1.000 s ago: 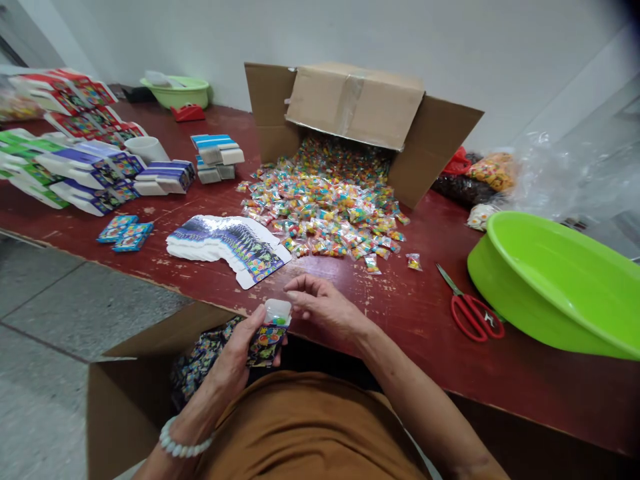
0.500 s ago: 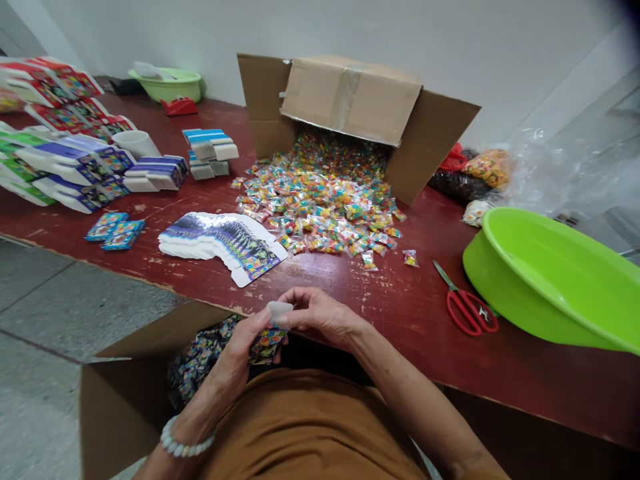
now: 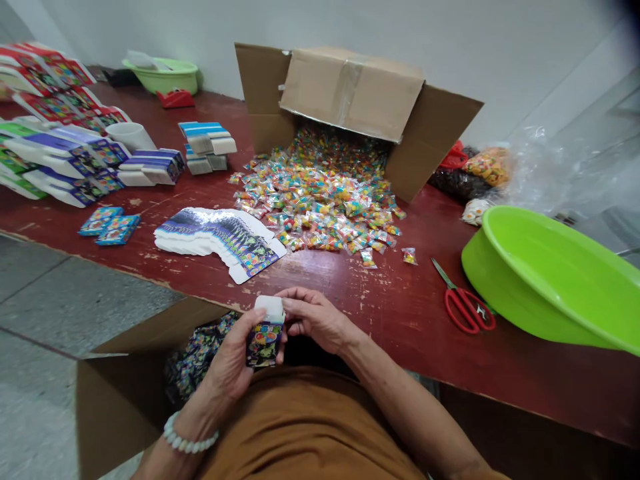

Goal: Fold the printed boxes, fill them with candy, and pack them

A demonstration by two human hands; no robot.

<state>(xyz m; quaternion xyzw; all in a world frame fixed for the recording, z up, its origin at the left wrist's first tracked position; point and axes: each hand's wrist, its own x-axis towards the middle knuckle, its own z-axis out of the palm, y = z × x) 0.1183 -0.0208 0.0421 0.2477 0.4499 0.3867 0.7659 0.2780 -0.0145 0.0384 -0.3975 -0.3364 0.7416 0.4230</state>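
Note:
My left hand (image 3: 231, 357) is closed round a small printed carton (image 3: 263, 345), dark with colourful pictures, held upright at the table's front edge. Its white top flap (image 3: 270, 306) stands up. With thumb and fingers, my right hand (image 3: 320, 321) grips the carton's upper right edge by the flap; the fingertips behind it are partly hidden. Just beyond lies a fanned stack of flat purple cartons (image 3: 215, 237). Behind that, small clear packets of coloured candy (image 3: 320, 200) spill from a cardboard box (image 3: 350, 90) tipped on its side.
Red-handled scissors (image 3: 467, 308) and a green basin (image 3: 545, 280) are at the right. Two blue packs (image 3: 119, 229) and stacked cartons (image 3: 75, 160) stand left. Below the table edge, an open cardboard box (image 3: 120, 400) holds dark printed packs (image 3: 200, 360).
The carton has turned more upright and its printed front now faces me. Its white flap has come up from under my fingers, and my right hand has shifted to the carton's right edge.

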